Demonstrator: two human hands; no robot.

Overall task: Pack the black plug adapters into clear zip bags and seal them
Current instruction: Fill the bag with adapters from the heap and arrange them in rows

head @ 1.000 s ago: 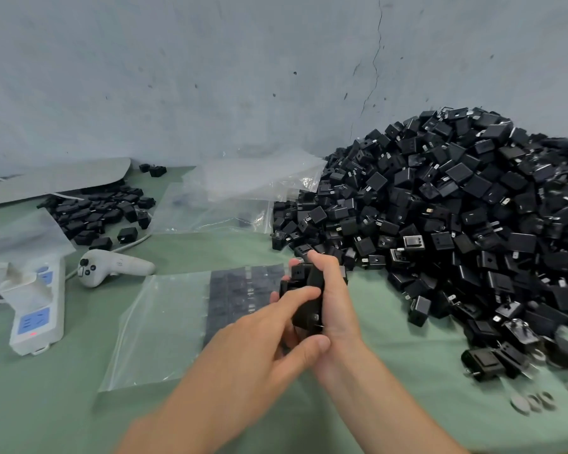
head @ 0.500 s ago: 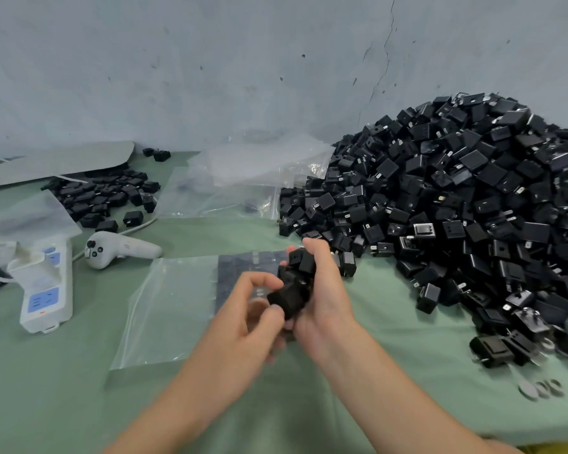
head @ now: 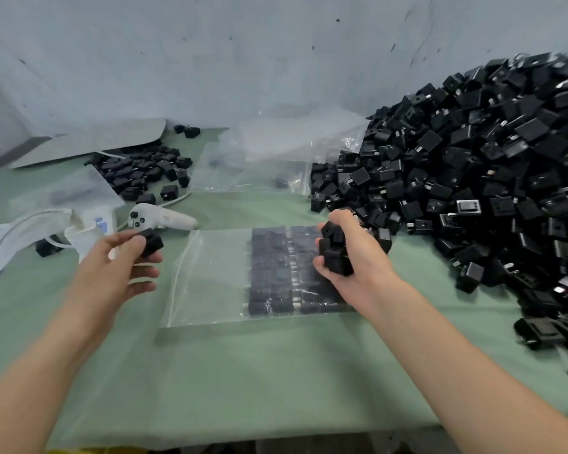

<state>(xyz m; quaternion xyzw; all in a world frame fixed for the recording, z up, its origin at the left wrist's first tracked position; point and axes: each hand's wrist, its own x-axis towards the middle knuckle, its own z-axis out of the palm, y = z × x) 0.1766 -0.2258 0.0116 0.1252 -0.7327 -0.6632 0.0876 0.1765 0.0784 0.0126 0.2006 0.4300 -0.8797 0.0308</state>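
A clear zip bag [head: 210,276] lies flat on the green table, its right half filled with neat rows of black plug adapters [head: 277,270]. My left hand [head: 118,267] pinches one black adapter [head: 151,243] between thumb and fingers, to the left of the bag and above the table. My right hand [head: 351,257] grips a handful of several adapters [head: 333,253] over the bag's right end. A big heap of loose black adapters [head: 473,178] fills the right side of the table.
A smaller batch of adapters [head: 145,172] lies at the back left beside a grey sheet [head: 89,142]. A white handheld controller [head: 161,217], a white power strip [head: 92,224] and spare clear bags [head: 276,152] sit behind the zip bag. The grey wall stands close behind.
My hands were together over the bag holding the clump of adapters. My left hand has drawn away to the left with one adapter; the right keeps the rest.
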